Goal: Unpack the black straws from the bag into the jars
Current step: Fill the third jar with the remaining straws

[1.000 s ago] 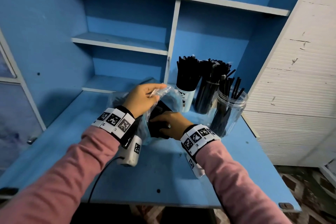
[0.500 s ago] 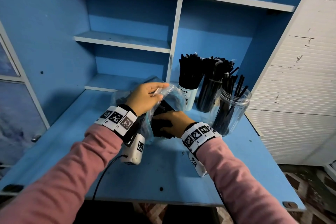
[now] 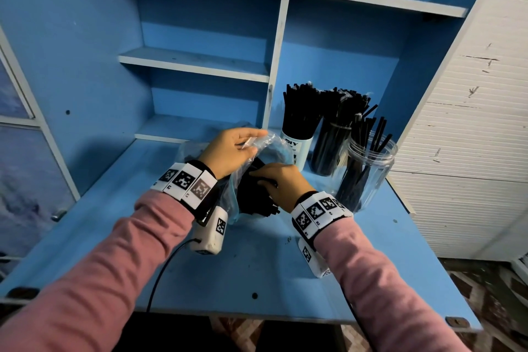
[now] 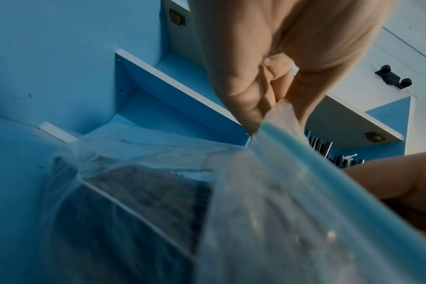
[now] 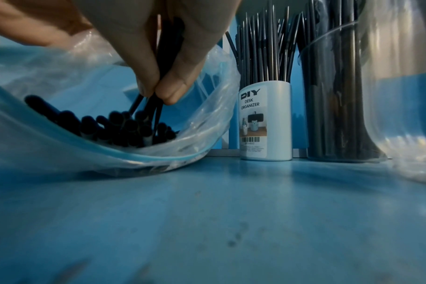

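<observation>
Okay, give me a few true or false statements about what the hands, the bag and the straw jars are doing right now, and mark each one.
1. The left hand pinches the rim of the clear plastic bag, holding its mouth open. True.
2. The right hand rests flat and empty on the blue desk. False: its fingers pinch a few black straws at the bag's mouth.
3. The white desk organizer holds upright black straws. True.
4. The clear jar nearest the right hand is lying on its side. False: it stands upright with some straws in it.
5. The bag has been emptied. False: many straws are in it.
</observation>
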